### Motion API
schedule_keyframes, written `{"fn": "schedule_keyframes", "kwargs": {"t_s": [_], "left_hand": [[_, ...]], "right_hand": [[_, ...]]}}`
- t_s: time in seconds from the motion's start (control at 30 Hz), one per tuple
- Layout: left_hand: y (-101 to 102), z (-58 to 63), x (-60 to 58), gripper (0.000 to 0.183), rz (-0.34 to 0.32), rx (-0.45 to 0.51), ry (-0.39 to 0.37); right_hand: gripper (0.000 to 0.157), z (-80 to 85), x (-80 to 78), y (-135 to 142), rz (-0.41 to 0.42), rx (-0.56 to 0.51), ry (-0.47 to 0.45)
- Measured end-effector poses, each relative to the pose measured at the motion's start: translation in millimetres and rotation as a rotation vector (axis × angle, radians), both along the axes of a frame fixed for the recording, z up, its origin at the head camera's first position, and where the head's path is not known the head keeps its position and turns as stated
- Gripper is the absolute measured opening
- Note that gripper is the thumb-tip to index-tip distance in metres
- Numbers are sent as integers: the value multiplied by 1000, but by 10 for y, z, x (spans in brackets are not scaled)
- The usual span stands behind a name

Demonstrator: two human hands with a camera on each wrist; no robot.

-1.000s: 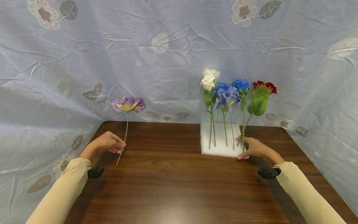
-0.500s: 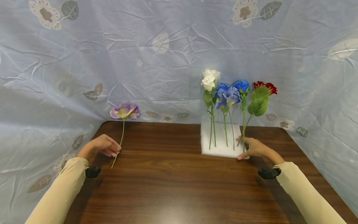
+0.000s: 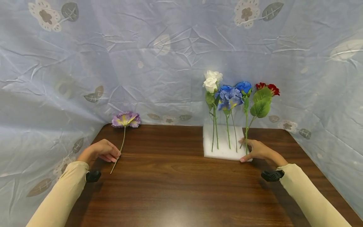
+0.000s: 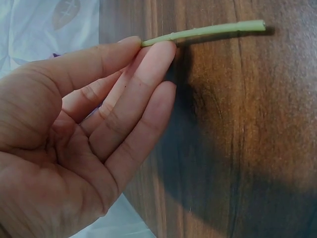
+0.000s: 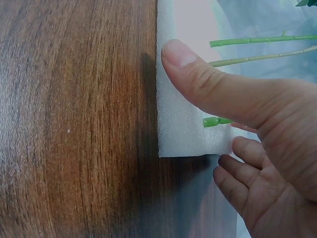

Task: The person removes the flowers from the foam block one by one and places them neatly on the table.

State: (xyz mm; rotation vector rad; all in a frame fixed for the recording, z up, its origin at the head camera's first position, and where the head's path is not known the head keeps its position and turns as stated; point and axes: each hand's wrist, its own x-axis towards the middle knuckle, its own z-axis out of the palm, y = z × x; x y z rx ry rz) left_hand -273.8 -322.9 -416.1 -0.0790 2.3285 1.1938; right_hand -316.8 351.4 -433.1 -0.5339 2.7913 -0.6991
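My left hand (image 3: 104, 150) pinches a purple artificial flower (image 3: 126, 120) low on its stem, between thumb and fingertips. In the left wrist view, the cut end of the green stem (image 4: 213, 31) sticks out past the fingers, close over the table. The purple bloom points toward the back edge, left of centre. My right hand (image 3: 259, 151) holds the right front corner of a white foam block (image 3: 210, 151), thumb over its front part and fingers at its right side. In the right wrist view, the thumb lies across the foam (image 5: 173, 129), hiding part of the stems.
Several flowers stand along the block: white roses (image 3: 212, 81), blue blooms (image 3: 230, 97) and a dark red flower (image 3: 273, 89) with large green leaves (image 3: 261, 107). A brown wooden table (image 3: 170, 176) lies beneath. Pale blue patterned cloth (image 3: 170, 63) hangs behind and at both sides.
My left hand has moved down and slightly left, lowering the purple flower from in front of the cloth to the table's back edge. The right hand and foam block stay put.
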Motion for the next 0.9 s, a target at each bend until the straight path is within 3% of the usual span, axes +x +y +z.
{"fn": "schedule_keyframes", "kwargs": {"t_s": [0.9], "left_hand": [[47, -64, -14, 18, 16, -26, -16]], "right_hand": [[101, -14, -26, 25, 3, 2, -13]]}}
